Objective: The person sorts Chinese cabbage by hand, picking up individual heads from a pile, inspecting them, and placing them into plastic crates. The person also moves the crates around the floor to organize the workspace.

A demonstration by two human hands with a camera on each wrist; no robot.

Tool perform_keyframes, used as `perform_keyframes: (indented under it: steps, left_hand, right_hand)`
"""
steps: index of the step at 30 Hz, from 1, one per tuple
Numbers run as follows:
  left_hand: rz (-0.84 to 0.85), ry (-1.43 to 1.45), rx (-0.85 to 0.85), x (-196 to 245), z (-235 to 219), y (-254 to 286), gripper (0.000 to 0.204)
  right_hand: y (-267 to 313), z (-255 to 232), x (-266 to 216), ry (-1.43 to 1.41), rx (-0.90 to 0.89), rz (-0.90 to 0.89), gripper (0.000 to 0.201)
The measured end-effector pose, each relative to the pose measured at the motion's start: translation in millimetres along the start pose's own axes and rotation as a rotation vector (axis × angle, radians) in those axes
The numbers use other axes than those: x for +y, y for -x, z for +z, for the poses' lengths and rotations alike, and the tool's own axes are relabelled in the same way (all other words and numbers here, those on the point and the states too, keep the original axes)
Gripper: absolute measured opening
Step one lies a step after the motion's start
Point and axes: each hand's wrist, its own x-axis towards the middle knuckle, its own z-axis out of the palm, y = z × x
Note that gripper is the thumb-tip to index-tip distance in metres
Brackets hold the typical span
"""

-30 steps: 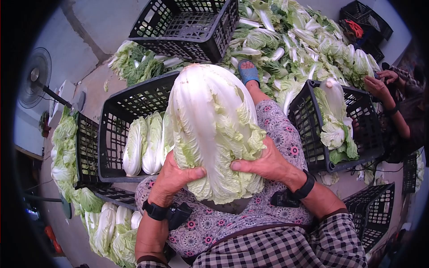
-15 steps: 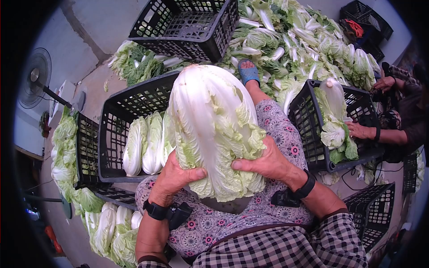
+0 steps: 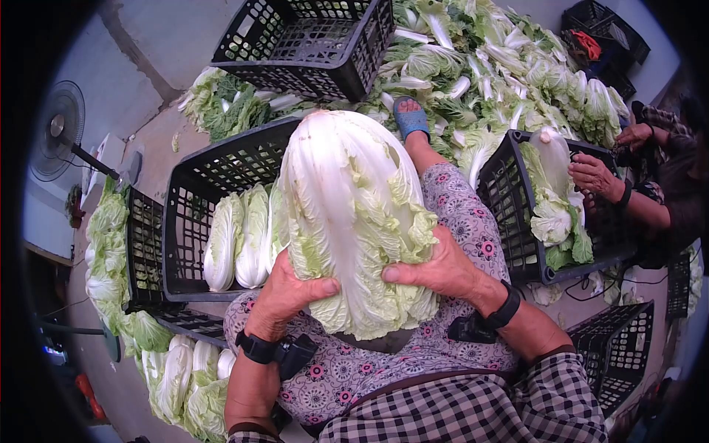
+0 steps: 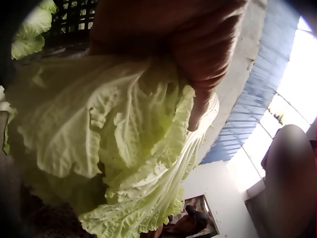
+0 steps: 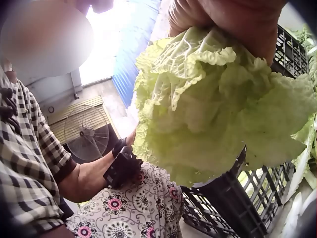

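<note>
The person holds a large napa cabbage (image 3: 354, 221) over their lap, just in front of the black crate (image 3: 221, 166) that holds more cabbages. Its long axis runs away from the body, the white stem end pointing up and outward and the frilly leaf end toward the person. The left hand (image 3: 284, 292) and the right hand (image 3: 443, 269) clasp its leafy lower part from either side, fingers wrapped round it and thumbs pressing into the leaves.
</note>
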Motion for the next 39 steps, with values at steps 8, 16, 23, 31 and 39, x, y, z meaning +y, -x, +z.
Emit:
perform_keyframes:
  steps: [8, 16, 23, 31, 39]
  left_hand:
    - [0.005, -0.043, -0.004, 0, -2, 1, 0.065]
    - [-0.016, -0.042, -0.017, 1, -3, 1, 0.064]
    - [-0.033, -0.088, 0.01, -1, -2, 1, 0.071]
    - [-0.054, -0.259, -0.031, -1, -8, 3, 0.086]
    - [-0.104, -0.018, 0.166, -12, -6, 9, 0.069]
  right_hand:
    - [1, 0, 4, 0.01, -0.004, 0.01, 0.063]
    - [0, 1, 6, -0.003, -0.007, 0.005, 0.063]
    - [-2, -1, 8, -0.019, 0.002, 0.011, 0.063]
    - [-1, -3, 9, 0.014, 0.001, 0.013, 0.063]
    - [0, -4, 8, 0.005, 0.004, 0.022, 0.063]
